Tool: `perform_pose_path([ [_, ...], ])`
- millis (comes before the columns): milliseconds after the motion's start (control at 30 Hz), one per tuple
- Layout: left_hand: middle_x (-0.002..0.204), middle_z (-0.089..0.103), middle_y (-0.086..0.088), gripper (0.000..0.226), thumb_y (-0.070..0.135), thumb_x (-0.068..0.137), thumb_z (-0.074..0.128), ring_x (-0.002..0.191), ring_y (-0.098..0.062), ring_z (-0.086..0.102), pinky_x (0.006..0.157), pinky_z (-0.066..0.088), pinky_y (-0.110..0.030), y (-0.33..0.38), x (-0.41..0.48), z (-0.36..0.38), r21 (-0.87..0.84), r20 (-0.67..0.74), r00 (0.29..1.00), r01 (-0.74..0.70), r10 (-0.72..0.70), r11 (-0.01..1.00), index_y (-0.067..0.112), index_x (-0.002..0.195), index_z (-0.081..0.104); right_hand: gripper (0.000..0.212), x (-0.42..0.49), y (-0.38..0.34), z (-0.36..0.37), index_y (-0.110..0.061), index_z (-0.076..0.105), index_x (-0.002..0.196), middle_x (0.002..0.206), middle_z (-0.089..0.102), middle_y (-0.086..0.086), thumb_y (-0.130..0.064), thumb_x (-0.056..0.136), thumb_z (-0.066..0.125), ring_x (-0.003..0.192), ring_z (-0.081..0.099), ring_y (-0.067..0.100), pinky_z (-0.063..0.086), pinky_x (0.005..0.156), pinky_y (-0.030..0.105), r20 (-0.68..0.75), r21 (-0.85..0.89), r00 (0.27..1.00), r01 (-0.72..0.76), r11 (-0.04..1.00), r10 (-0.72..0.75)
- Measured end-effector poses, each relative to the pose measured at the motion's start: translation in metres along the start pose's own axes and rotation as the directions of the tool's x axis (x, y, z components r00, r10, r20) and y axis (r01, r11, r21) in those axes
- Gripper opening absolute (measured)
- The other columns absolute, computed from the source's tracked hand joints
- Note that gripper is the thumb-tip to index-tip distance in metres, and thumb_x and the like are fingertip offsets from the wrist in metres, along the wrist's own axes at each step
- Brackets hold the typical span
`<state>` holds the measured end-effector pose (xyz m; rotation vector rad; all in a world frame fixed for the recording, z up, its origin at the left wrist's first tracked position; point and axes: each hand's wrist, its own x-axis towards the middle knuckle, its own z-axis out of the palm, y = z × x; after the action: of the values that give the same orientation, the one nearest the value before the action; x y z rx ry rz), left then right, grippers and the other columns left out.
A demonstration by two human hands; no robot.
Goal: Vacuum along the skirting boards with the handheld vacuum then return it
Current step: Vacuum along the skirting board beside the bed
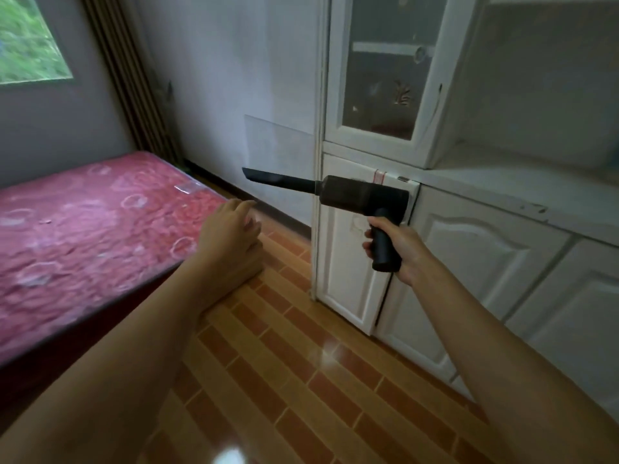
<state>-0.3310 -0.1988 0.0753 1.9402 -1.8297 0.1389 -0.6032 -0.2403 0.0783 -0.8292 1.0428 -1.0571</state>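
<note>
My right hand (398, 249) grips the handle of a black handheld vacuum (355, 194), held up in front of the white cabinet. Its long flat nozzle (278, 179) points left toward the white wall. A dark skirting board (248, 199) runs along the foot of that wall, from the bed's far corner to the cabinet. My left hand (231, 226) hovers above the floor by the bed's corner, fingers relaxed and holding nothing.
A bed with a red patterned mattress (83, 222) fills the left side. A white cabinet (469, 262) with a glass-door upper part (385, 68) stands on the right. Orange brick-pattern floor (284, 363) lies between them. A radiator (134, 78) stands in the back corner.
</note>
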Motion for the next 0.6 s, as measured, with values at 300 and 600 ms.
perform_pose_path([
  [300,0.134,0.051,-0.012,0.046,0.028,0.092,0.055,0.125,-0.029,0.044,0.098,0.038,-0.042,-0.024,0.002,0.006,0.037,-0.004,0.996,0.094,-0.094,0.995,0.014,0.135,0.048,0.027,0.029,0.0,0.019,-0.008,0.058,0.105,0.076,0.063,0.004,-0.017,0.082,0.069,0.059,0.061,0.014,0.052,0.053,0.023,0.107,-0.015,0.994,-0.027,1.0,0.028],
  [600,0.134,0.051,-0.013,0.046,0.028,0.092,0.055,0.124,-0.031,0.045,0.098,0.039,-0.043,-0.024,0.023,0.031,0.055,-0.031,0.989,0.145,-0.143,0.988,0.011,0.134,0.049,0.036,0.067,-0.003,0.009,-0.006,0.057,0.111,0.074,0.062,0.004,-0.017,0.08,0.071,0.058,0.061,0.013,0.051,0.051,0.023,0.082,0.053,0.996,-0.047,0.998,0.042],
])
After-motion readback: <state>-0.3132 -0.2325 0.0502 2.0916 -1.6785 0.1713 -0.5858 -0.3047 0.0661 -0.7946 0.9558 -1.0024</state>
